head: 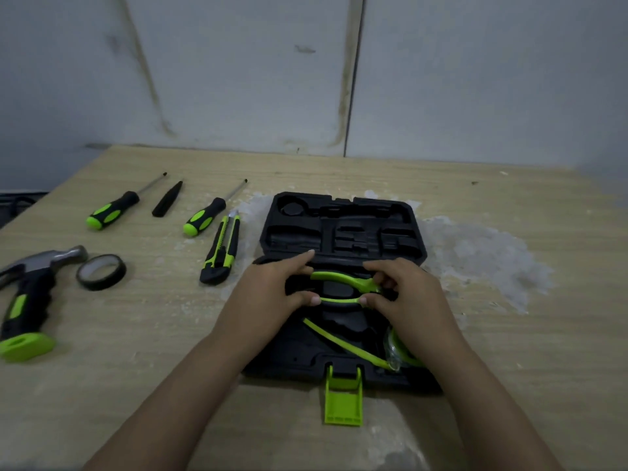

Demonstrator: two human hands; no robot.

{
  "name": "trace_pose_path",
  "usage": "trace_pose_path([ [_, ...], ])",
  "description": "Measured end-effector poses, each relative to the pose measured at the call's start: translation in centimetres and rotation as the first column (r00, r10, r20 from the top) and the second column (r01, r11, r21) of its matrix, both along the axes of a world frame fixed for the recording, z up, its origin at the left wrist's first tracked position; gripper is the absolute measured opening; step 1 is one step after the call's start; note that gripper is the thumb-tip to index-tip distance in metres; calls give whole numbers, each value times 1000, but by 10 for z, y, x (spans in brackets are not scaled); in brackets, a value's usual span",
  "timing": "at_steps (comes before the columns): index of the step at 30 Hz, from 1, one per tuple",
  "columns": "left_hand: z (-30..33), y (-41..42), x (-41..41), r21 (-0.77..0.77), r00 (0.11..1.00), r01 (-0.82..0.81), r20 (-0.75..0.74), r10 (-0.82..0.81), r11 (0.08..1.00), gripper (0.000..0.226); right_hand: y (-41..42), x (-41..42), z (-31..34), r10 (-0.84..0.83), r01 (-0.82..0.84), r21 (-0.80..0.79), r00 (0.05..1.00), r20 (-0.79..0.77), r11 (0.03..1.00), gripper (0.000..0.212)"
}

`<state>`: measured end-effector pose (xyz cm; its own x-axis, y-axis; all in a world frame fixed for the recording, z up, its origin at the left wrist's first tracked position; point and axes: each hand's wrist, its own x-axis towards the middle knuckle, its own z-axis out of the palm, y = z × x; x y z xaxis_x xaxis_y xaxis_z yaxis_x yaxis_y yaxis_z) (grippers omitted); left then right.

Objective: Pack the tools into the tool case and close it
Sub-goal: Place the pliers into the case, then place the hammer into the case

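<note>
A black tool case (339,226) lies open on the wooden table, its green latch (342,399) pointing toward me. Both hands rest on green-handled pliers (343,283) in the near half of the case. My left hand (272,290) presses the handle ends, and my right hand (404,294) pinches the handles near the jaws. A green strap and a clear bag (394,348) lie in the case near my right wrist. Left of the case lie a utility knife (221,249), two screwdrivers (115,205) (207,215), a black bit (167,198), a tape roll (101,271) and a hammer (30,300).
The table's far edge meets a grey wall (306,79). White dusty patches (482,256) spread on the table right of the case. The table's left edge (51,195) runs close to the screwdrivers and hammer.
</note>
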<state>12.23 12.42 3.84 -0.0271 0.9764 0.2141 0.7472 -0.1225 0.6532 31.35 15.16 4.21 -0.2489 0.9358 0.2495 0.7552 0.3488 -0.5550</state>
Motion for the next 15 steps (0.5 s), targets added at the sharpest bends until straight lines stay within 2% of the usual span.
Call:
trace_pose_path([
  [3,3,-16,-4,107,999,-44,28,41,993,54,-8,-12,7,19,-19,48,1000,6,999,34],
  [7,8,-38,-37,171,972,-185,179,154,968,26,-19,-48,13,94,-87,74,991,-94,993,21],
  [10,12,-55,-73,175,947,-273,219,233,946,21,-27,-92,15,216,-210,80,973,-86,974,19],
  [15,19,-85,-126,179,911,-399,189,366,899,20,-35,-171,20,370,-371,22,917,-148,928,20],
])
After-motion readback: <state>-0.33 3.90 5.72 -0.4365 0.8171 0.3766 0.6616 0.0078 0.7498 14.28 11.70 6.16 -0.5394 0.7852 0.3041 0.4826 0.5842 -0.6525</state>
